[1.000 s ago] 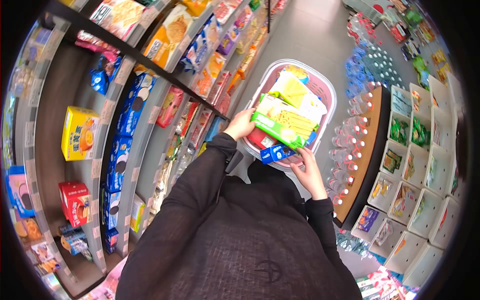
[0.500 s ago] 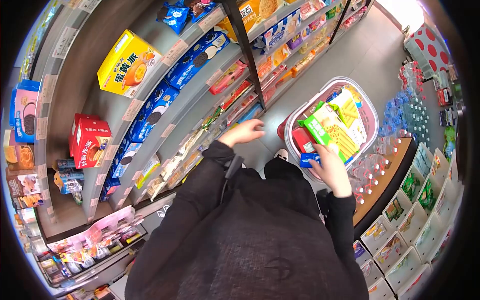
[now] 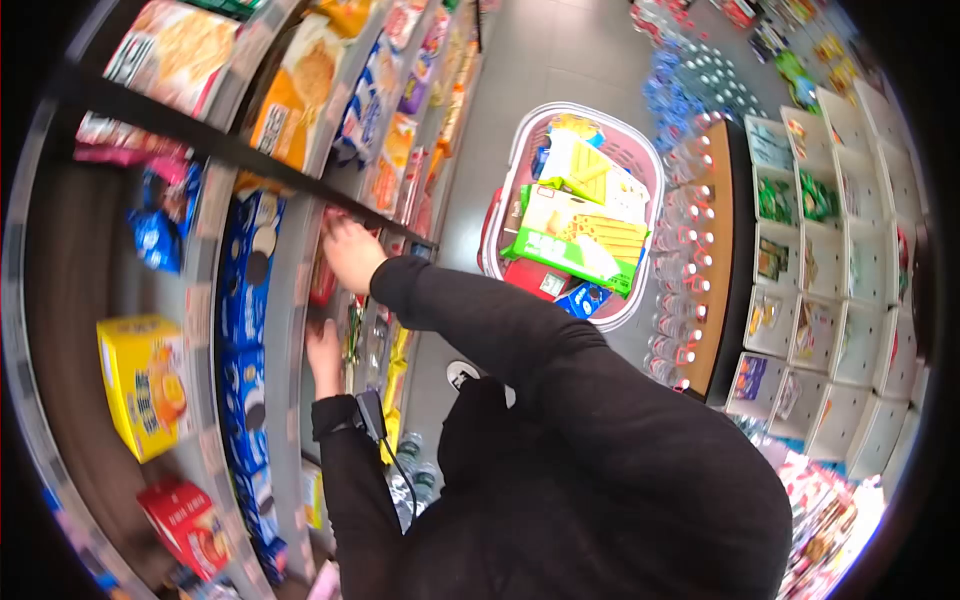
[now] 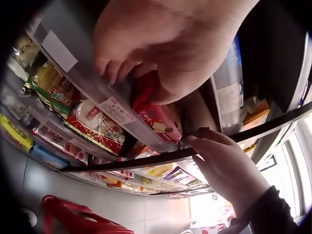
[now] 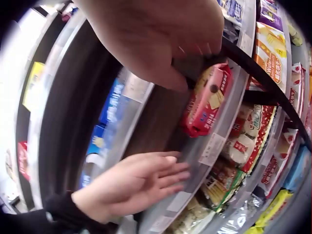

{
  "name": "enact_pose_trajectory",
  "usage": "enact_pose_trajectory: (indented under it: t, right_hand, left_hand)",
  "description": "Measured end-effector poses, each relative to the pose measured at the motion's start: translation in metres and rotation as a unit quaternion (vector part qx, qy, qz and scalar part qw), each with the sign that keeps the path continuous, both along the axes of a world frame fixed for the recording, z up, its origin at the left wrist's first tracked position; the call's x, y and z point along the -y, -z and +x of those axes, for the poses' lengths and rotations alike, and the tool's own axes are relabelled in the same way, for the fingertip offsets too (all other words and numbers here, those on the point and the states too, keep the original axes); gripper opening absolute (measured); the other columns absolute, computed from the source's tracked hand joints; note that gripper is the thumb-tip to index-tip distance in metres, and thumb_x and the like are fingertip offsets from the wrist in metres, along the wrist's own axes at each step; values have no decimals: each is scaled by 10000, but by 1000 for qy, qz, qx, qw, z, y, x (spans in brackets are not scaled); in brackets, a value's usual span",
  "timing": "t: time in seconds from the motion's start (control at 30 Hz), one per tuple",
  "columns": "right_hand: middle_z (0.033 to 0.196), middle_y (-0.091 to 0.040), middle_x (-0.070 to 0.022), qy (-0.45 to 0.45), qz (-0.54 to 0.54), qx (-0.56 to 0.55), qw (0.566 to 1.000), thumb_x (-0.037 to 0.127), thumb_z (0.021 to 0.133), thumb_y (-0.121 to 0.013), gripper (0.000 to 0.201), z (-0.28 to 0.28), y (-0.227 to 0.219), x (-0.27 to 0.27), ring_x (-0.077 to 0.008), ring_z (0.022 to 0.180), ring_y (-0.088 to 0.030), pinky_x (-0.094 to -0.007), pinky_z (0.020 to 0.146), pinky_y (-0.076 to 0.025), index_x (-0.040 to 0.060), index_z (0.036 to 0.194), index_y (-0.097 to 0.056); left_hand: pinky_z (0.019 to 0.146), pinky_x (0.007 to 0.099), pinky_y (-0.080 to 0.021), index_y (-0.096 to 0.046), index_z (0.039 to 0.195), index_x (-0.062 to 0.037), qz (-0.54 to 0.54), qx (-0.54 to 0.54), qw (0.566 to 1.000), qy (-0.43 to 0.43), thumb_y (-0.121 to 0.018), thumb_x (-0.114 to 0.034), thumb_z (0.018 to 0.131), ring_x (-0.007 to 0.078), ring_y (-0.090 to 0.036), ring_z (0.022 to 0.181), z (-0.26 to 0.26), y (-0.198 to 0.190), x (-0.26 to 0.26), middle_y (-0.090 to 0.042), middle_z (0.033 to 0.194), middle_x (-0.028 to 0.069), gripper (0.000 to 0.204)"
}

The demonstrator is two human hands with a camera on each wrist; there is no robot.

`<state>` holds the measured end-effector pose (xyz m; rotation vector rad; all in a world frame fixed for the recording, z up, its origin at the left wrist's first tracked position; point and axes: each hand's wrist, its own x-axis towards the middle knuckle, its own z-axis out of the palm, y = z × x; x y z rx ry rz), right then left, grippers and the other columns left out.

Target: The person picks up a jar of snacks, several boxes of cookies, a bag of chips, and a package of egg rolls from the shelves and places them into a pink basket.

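A pink biscuit packet (image 5: 209, 100) lies on a grey shelf, behind its clear front edge. My right hand (image 3: 355, 255) reaches across to the shelf; its fingers and thumb are close at the packet's far end, by the black post. Nearer me, my left hand (image 5: 139, 183) is at the same shelf with its fingers extended, apart from the packet in the right wrist view. The left wrist view shows my left hand (image 4: 170, 44) overlapping the packet's near end.
A pink basket (image 3: 650, 165) on the floor holds a green wafer packet (image 3: 580, 235), a red box (image 3: 535, 278) and a blue pack (image 3: 583, 300). Water bottles (image 3: 675, 290) line the right side. A yellow box (image 3: 145, 385) and blue biscuit boxes (image 3: 245, 280) fill nearby shelves.
Both hands have left the basket and moved left to the shelf, the right arm crossing my body. The blue pack that the right hand held is now in the basket.
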<state>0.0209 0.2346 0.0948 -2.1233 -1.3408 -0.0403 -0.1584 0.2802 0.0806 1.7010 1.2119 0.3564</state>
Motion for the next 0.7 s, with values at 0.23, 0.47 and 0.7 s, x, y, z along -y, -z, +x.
enact_pose_trajectory:
  t: [0.23,0.47,0.7]
  right_hand:
    - [1275,-378,-286,25,-96,-53,994,180,711,-524,679,4,22,-33,-368,1164,-408,-404,999,-293,-101,1292,-315]
    - [1104,-523,-219,-78,-148,-141,976,192,668,-572,553,8,-6,-18,-369,1121,-437,-428,960,-330,-77,1145,-493]
    - [910,-555,-170,-150,33,-195,969,145,658,-619,355,-22,-6,21,-335,889,-531,-396,806,-428,-26,959,-540]
  left_hand:
    - [986,305,-298,-367,1282,53,-10,110,994,21,-506,-151,872,207,-437,1146,31,23,-26,-453,1277,124,478]
    - [967,300,-338,-431,1242,34,-151,201,965,-78,-485,-131,894,185,-473,1110,33,18,-21,-484,1243,100,389]
    - [872,311,-443,-436,1230,-1,-77,164,978,-100,-478,-69,876,171,-520,1052,-11,-4,9,-511,1189,89,363]
